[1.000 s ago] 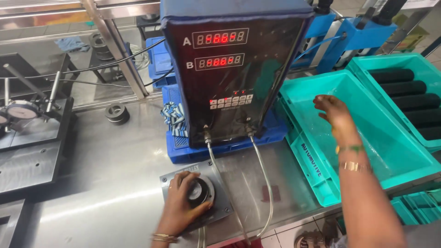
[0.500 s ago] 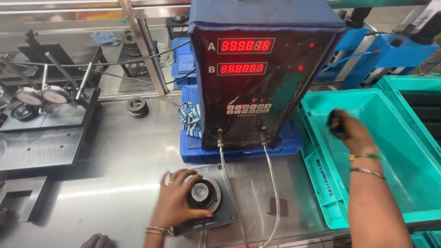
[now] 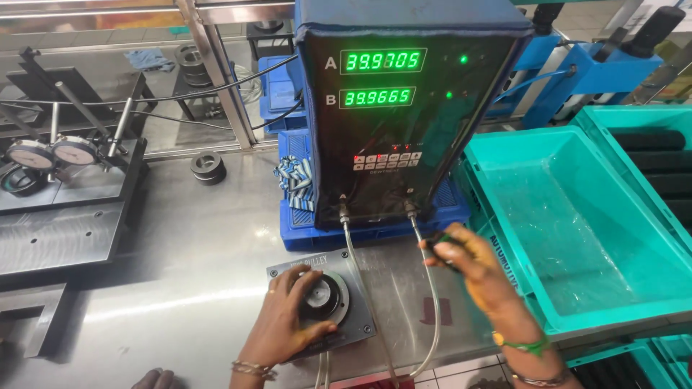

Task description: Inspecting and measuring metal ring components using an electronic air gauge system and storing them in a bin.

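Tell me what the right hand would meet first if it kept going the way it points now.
The right hand, holding a small dark marker, points up-left. It would likely meet the right-hand cable first, then the dark gauge readout box; depth is unclear.

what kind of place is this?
Likely a factory inspection bench: a digital gauge unit with two green readouts, dial gauges on a steel table, teal part bins. The left hand presses a round part on a fixture.

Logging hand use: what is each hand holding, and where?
Left hand grips the round black part by its rim; right hand pinches a small dark object, grip point unclear.
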